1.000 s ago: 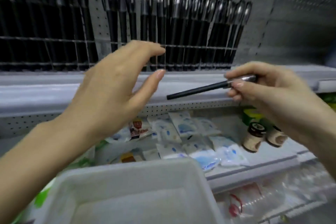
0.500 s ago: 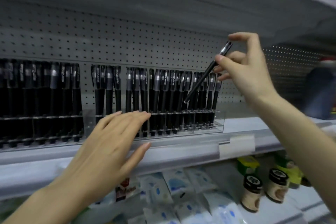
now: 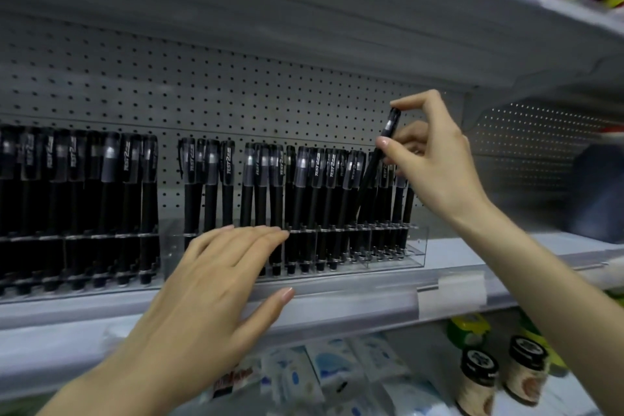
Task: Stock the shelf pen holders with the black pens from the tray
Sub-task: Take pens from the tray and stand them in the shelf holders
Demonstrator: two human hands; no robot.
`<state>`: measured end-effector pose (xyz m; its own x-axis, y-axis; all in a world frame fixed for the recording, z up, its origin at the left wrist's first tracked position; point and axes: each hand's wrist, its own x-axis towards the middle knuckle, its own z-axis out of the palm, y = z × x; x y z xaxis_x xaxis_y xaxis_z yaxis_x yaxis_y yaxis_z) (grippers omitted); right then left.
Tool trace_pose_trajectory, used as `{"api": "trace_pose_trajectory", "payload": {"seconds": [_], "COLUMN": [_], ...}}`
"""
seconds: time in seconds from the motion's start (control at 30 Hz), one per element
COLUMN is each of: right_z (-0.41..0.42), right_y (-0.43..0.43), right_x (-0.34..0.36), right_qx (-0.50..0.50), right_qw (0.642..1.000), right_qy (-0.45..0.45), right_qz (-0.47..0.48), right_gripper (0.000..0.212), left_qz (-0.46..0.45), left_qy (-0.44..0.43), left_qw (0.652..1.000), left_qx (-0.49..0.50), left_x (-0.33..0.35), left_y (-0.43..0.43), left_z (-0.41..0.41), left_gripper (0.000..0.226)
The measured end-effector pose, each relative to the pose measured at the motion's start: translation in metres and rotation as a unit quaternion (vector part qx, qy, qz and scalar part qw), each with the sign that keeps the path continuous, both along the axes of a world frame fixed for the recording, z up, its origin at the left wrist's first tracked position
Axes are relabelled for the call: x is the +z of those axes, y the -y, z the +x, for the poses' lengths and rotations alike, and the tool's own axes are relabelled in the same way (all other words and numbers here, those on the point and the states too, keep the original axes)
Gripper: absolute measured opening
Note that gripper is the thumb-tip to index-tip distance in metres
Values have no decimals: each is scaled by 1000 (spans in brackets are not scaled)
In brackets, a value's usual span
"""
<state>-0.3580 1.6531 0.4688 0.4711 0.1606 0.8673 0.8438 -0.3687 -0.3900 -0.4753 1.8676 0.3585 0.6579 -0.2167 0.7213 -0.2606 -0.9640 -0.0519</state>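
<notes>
My right hand [image 3: 435, 159] pinches a black pen [image 3: 378, 162] near its cap, tilted, its lower end among the upright pens at the right end of the clear pen holder [image 3: 413, 248]. That holder carries several capped black pens [image 3: 304, 199]. A second holder [image 3: 77, 213] to the left is packed with black pens. My left hand [image 3: 216, 284] lies flat with straight fingers against the front of the clear holder, thumb over the shelf edge [image 3: 337, 300]. The tray is out of sight.
A grey pegboard [image 3: 236, 84] backs the shelf, and an upper shelf [image 3: 371, 27] hangs close overhead. Below are white packets [image 3: 337, 371] and two dark-lidded jars [image 3: 499, 378]. A clear price-tag strip [image 3: 452, 290] runs along the shelf front.
My right hand has lowered and steepened the pen, bringing its lower end down into the rows at the holder's right end. My left hand slid slightly right along the holder's front.
</notes>
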Motion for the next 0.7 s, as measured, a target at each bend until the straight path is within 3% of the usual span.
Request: {"api": "trace_pose_trajectory", "payload": {"seconds": [0.43, 0.7], "right_z": [4, 7], "right_y": [-3, 1], "right_x": [-11, -20], "right_qx": [-8, -10], "right_qw": [995, 990], "right_qy": [-32, -33], "right_qz": [-92, -138], "right_gripper": [32, 50], "left_qz": [-10, -10], "left_qy": [-3, -3], "left_qw": [1000, 1000], "left_qx": [-7, 0], "left_x": [2, 4], "left_y": [0, 1], "left_z": [2, 1], "left_gripper": [51, 52]}}
